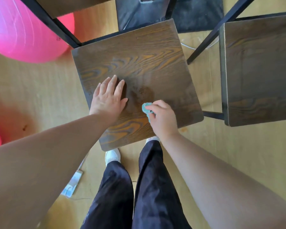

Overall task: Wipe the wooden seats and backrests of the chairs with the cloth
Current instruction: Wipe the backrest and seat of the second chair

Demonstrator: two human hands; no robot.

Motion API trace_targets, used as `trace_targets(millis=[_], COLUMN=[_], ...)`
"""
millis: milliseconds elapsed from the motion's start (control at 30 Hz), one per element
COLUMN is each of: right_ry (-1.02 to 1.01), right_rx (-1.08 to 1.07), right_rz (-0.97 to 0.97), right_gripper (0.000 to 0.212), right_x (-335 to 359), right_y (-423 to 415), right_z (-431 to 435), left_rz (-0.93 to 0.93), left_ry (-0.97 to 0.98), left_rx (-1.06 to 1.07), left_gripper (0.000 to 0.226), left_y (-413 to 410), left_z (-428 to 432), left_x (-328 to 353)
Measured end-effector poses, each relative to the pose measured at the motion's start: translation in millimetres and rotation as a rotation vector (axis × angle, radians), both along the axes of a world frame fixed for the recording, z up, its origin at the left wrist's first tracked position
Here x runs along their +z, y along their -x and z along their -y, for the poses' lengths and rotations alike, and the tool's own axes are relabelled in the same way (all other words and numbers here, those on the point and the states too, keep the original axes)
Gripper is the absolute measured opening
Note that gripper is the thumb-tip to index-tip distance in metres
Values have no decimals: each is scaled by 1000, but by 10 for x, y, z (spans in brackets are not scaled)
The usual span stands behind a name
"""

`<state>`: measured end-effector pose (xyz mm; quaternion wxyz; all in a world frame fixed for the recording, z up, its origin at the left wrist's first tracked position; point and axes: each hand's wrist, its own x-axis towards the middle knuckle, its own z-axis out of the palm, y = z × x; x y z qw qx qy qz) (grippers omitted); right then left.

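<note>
Head view, looking down: the dark brown wood-grain square chair seat (144, 63) on a black metal frame (56, 25) occupies the centre. The left hand (108, 98) lies flat on the seat, fingers extended and spread, holding nothing. The right hand (162, 119) is closed around the crumpled teal cloth (146, 109), which is pressed against the seat near its front right area. A second matching wooden chair seat (261, 71) stands just beside, to the right. A pink inflatable ball (23, 30) rests on the light wooden floor (40, 90), upper left.
</note>
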<state>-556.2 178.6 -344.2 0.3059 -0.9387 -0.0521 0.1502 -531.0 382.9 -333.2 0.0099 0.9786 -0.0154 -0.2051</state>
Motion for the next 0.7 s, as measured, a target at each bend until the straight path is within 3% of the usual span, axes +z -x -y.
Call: trace_targets(millis=[167,267,367,500,700], right_ry=[-30,-78,-134,-45,58], right_rx=[128,96,-151,-529,-697], right_rz=[-30,-71,-35,12,0], right_gripper=[23,24,29,30,30], right_x=[-19,-3,116,210,147], right_y=[644,689,552,299,58], right_z=[-496,-485,-189,560,1089], left_rz=[0,-2,6,20,38], left_ry=[-4,-15,5,30,42], left_rx=[-67,-89,-73,-68,-60], left_gripper=[63,64,64,64,65], left_y=[208,287,320,371,436], left_z=[-135,-203,-246,-322,-459], left_x=[94,180,246,256,178])
